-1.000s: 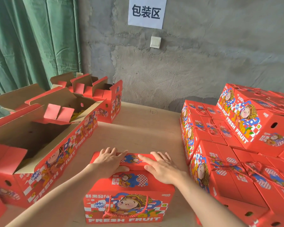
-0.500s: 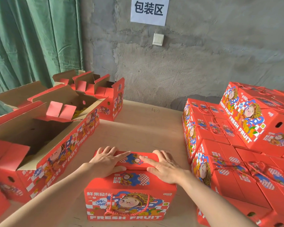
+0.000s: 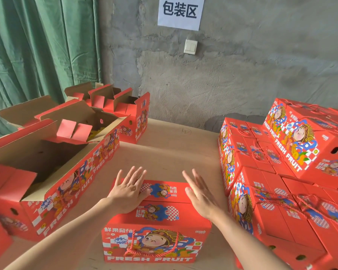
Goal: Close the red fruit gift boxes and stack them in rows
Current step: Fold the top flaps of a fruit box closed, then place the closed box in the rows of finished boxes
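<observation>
One closed box (image 3: 200,248) stands at the near edge of the desk (image 3: 164,152). The left grip (image 3: 128,191) lies flat on the left end of the lid (image 3: 164,191), fingers straight and spread, holding nothing. The right grip (image 3: 200,197), fingers also straight and empty, is at the lid's right end; I cannot tell if it touches. At least three open boxes (image 3: 47,191) line the left edge, and yellow fruit (image 3: 95,131) shows in the second. A stack (image 3: 281,221) of closed boxes, two layers high, fills the right edge; the frame cuts off its count.

The red box (image 3: 156,242) at six o'clock carries white checks, blue swirls and white lettering; green curtain (image 3: 27,55) at ten o'clock; tan worktop (image 3: 164,152).
</observation>
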Demonstrator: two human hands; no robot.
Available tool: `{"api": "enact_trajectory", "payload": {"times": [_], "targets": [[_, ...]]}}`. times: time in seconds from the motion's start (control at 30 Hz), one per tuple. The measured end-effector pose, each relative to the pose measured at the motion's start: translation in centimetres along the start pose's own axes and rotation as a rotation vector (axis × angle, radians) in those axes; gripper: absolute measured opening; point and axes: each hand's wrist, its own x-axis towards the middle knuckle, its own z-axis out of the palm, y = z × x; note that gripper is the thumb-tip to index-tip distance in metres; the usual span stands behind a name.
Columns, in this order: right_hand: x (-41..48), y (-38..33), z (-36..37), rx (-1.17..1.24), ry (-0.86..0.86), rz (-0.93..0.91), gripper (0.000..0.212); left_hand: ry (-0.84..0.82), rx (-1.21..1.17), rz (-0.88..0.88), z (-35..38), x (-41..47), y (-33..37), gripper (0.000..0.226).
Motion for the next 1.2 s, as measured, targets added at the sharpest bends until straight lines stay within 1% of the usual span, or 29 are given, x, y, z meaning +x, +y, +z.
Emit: {"api": "enact_trajectory", "payload": {"times": [0.03,0.1,0.17,0.2,0.23,0.3,0.37,0.43,0.53,0.6,0.73,0.8,0.87,0.93,0.97,1.0,1.03,1.07,1.1,1.17,1.2], "targets": [[-0.2,0.1,0.1,0.097,0.034,0.078,0.058,0.024,-0.028,-0.07,0.1,-0.2,-0.4,0.078],[-0.7,0.5,0.3,0.342,0.032,0.245,0.065,0.032,-0.14,-0.265,0.1,-1.0,-1.6,0.082],[-1.0,0.5,0.3,0.598,0.003,0.36,0.067,-0.032,-0.379,-0.444,-0.2,-1.7,-2.6,0.083],[-1.0,0.5,0.3,0.669,-0.008,0.384,0.066,-0.056,-0.515,-0.493,-0.2,-1.9,-2.8,0.079],[-0.9,0.4,0.4,0.713,-0.015,0.387,0.066,-0.062,-0.597,-0.507,-0.2,-2.0,-2.6,0.073],[-0.9,0.2,0.7,0.805,-0.005,0.376,0.064,-0.045,-0.632,-0.505,-0.3,-1.9,-2.4,0.064],[-1.0,0.3,0.8,0.866,0.015,0.363,0.063,-0.037,-0.658,-0.5,-0.4,-1.8,-2.2,0.061],[-1.1,0.7,0.5,0.862,-0.002,0.35,0.063,-0.043,-0.716,-0.497,-0.6,-1.9,-2.3,0.06],[-1.0,1.0,-0.3,0.865,-0.054,0.399,0.065,-0.054,-0.759,-0.506,-0.8,-2.2,-2.4,0.059],[-0.6,0.7,-0.5,0.905,-0.019,0.432,0.06,-0.058,-0.756,-0.511,-1.0,-2.1,-2.4,0.058],[-0.3,-0.2,0.5,0.828,0.096,0.442,0.055,-0.061,-0.697,-0.522,-1.6,-2.1,-2.0,0.06],[-0.5,-0.3,0.4,0.823,0.101,0.46,0.048,-0.034,-0.611,-0.516,-1.8,-2.5,-1.5,0.063],[-0.7,0.1,0.1,0.813,0.073,0.483,0.044,0.015,-0.448,-0.495,-1.7,-3.5,-0.9,0.067],[-1.0,0.5,0.0,0.811,0.08,0.498,0.043,0.064,-0.217,-0.396,-0.7,-4.9,-0.1,0.07],[-1.2,0.7,0.1,0.816,0.11,0.507,0.042,0.086,-0.14,-0.325,-0.1,-5.9,0.5,0.072],[-1.4,0.9,0.2,0.826,0.148,0.516,0.042,0.103,-0.117,-0.269,0.5,-6.9,1.2,0.079],[-1.6,1.0,0.2,0.836,0.191,0.527,0.041,0.122,-0.139,-0.238,1.0,-8.1,2.0,0.092],[-1.8,0.9,0.4,0.831,0.237,0.542,0.042,0.154,-0.215,-0.24,1.4,-9.2,2.9,0.104],[-2.2,0.9,0.6,0.807,0.288,0.561,0.043,0.214,-0.34,-0.27,1.8,-10.2,3.9,0.109],[-3.0,0.9,1.1,0.743,0.392,0.594,0.046,0.333,-0.614,-0.393,2.5,-11.6,6.0,0.103],[-3.6,0.9,1.2,0.709,0.431,0.6,0.047,0.326,-0.765,-0.5,2.7,-11.9,7.0,0.095]]}}
